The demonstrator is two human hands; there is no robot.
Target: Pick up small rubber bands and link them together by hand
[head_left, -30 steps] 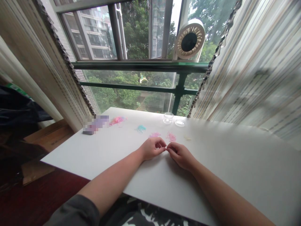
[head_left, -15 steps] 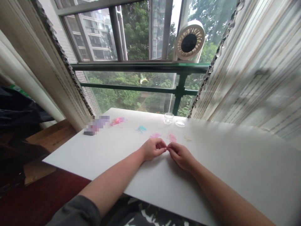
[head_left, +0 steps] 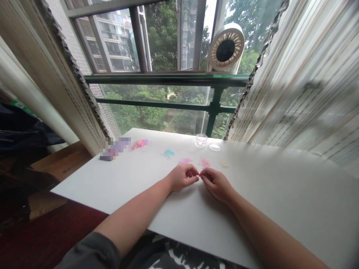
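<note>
Over the white table (head_left: pixel 120 194), my left hand (head_left: pixel 181 177) and my right hand (head_left: pixel 215 183) meet at the fingertips. Both are closed in a pinch around something tiny and pale that is too small to name. Just beyond my left fingers lies a small lilac-pink pile (head_left: pixel 185 160) of thin pieces. A pink pile (head_left: pixel 205 162) sits past my right fingers, with a little pale yellow cluster (head_left: pixel 224 163) to its right. Farther left are a turquoise pile (head_left: pixel 169 153) and a larger mixed pink and orange pile (head_left: pixel 140 144).
A clear round container (head_left: pixel 201 141) and a clear shallow dish or lid (head_left: pixel 215 147) stand near the back edge. At the left end lies a blurred-out purple item (head_left: pixel 115 149). Behind the table are a green railing (head_left: pixel 168 79), a round white fan (head_left: pixel 226 48) and curtains.
My fingertips have shifted very slightly against each other, showing a bit more of the pale speck between them. The piles and containers have stayed put.
</note>
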